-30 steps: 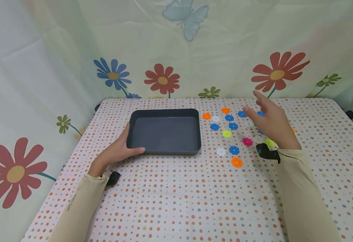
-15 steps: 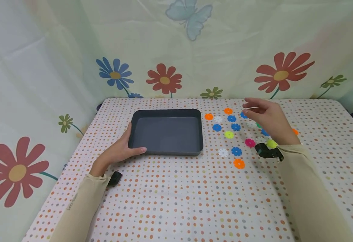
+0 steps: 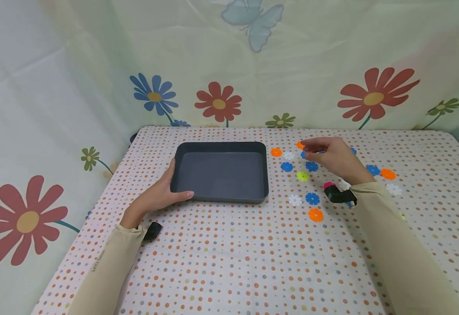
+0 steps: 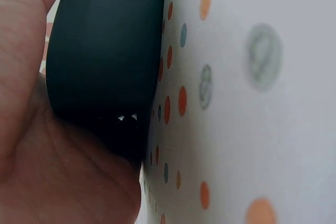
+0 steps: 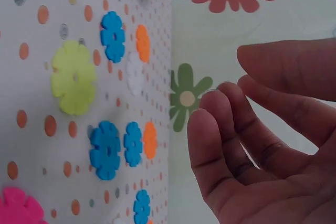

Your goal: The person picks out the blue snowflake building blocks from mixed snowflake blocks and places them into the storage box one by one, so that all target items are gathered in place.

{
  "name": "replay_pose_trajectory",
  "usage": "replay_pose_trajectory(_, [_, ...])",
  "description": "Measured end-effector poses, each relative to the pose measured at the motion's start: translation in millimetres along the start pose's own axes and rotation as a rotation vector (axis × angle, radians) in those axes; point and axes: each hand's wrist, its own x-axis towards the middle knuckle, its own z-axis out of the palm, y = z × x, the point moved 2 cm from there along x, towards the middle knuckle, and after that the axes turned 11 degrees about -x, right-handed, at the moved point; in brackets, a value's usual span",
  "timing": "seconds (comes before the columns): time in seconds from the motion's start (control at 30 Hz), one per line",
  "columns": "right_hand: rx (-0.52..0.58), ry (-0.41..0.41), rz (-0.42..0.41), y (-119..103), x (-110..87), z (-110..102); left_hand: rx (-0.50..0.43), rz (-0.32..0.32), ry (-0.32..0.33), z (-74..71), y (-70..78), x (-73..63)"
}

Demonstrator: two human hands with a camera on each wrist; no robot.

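A dark grey rectangular baking tray [image 3: 221,175] lies on the table in the head view, with nothing inside it. My left hand [image 3: 154,194] grips its near left corner, the thumb along the front wall and the fingers at the left side. In the left wrist view the tray's dark wall [image 4: 107,45] sits against the palm. My right hand [image 3: 337,159] hovers over the flower-shaped plastic discs, fingers loosely bent. The right wrist view shows nothing between its thumb and fingers. Below it lie a yellow disc [image 5: 73,77], blue discs [image 5: 105,150] and a pink disc [image 5: 21,208].
More discs spread to the right of the tray, including an orange disc [image 3: 316,215], a white disc [image 3: 295,200] and another orange disc [image 3: 388,174]. A dotted cloth [image 3: 229,262] covers the table. A flowered curtain [image 3: 308,65] hangs behind it.
My right hand has come down and leftward over the discs, its fingers drawing closer together. The left hand keeps its place on the tray. The whole view has shifted slightly.
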Motion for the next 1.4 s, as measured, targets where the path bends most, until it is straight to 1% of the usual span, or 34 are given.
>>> replay_pose_trajectory(0.2, [-0.032,-0.057,-0.004,-0.9,7.9,14.2,-0.015,0.02,-0.009,0.5,-0.2,2.3])
replay_pose_trajectory(0.33, [-0.044,-0.085,-0.003,-0.1,11.8,23.2,-0.021,0.01,-0.01,1.6,0.2,1.8])
replay_pose_trajectory(0.53, [-0.097,-0.102,-0.001,1.8,18.0,33.1,-0.019,-0.006,-0.004,2.8,-0.2,1.4])
replay_pose_trajectory(0.67, [-0.103,-0.107,0.004,4.2,20.9,36.6,-0.009,-0.014,-0.001,3.5,0.2,1.8])
replay_pose_trajectory(0.8, [-0.115,-0.11,0.021,8.9,24.0,39.9,-0.013,-0.003,0.001,3.3,0.7,2.7])
replay_pose_trajectory(1.0, [-0.098,-0.105,0.033,12.0,28.7,44.8,-0.008,-0.014,0.003,2.1,-0.7,2.0])
replay_pose_trajectory(1.23, [-0.105,-0.117,-0.003,12.4,33.0,47.4,-0.005,-0.024,0.013,0.6,-2.3,-0.5])
replay_pose_trajectory(1.4, [-0.103,-0.129,-0.038,14.9,34.4,46.2,0.007,-0.034,0.017,0.5,-2.8,0.5])
